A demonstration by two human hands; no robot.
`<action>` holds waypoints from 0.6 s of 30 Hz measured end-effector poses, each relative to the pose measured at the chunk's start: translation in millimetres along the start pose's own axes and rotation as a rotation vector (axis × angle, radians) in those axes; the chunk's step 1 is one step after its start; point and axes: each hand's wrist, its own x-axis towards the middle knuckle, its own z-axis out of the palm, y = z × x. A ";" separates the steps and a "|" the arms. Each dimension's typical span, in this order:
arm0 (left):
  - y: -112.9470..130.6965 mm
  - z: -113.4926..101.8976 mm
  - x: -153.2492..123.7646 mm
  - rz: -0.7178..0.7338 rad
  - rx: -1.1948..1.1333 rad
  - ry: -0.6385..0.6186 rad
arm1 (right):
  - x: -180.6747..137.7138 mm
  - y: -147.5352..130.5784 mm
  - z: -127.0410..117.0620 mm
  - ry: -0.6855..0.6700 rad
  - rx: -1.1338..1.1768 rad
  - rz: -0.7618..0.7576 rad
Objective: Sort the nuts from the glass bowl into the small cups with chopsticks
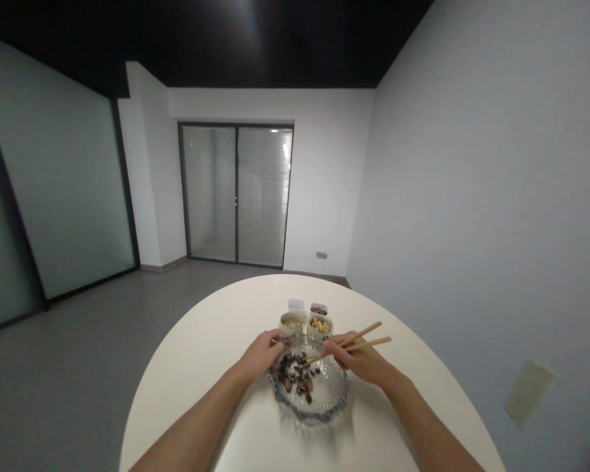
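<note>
Table (211,328): near edge cut off at the view's bottom.
Chopsticks (366,335): middle hidden inside the right hand (358,362).
Left hand (261,354): grip on the glass dish (319,412) too small to tell.
Dark pieces (297,377): kind unclear.
Rear white cup (295,305): contents hidden.

Dish (335,401): clear glass, knobbly pressed pattern, glossy. Chopsticks (368,335) in my right grip (358,360): pale bare wood, matt. Worktop (216,328): smooth cream, low sheen. Seeds (295,378): dark shells, slight shine. Cups (291,323): beige, matt, material unclear. Tubs (296,304): white, look plastic.
</note>
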 end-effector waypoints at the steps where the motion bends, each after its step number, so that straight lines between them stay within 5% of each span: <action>1: -0.2 0.0 0.2 0.001 0.008 0.003 | 0.1 0.6 0.2 0.000 0.003 0.001; 18: -3.1 0.6 1.1 -0.007 0.020 0.006 | 0.0 10.0 -2.0 0.035 0.038 0.080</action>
